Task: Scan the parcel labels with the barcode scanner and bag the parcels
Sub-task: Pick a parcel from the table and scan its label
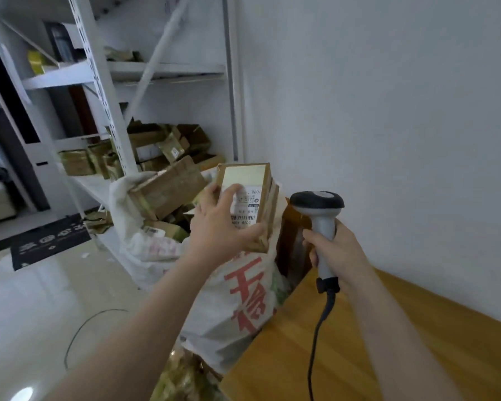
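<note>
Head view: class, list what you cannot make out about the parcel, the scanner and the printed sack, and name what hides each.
1. The label on the parcel: head view, print blurred and too small; the left hand fingers cover part.
2. The barcode scanner: trigger hidden under the right hand.
3. The cable: far end cut off by the bottom edge.
4. The printed sack: mouth hidden behind the parcel and left hand.

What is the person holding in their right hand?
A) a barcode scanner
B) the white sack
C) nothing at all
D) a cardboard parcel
A: the right hand grips the handle of the barcode scanner, while the left hand holds the parcel.
</note>
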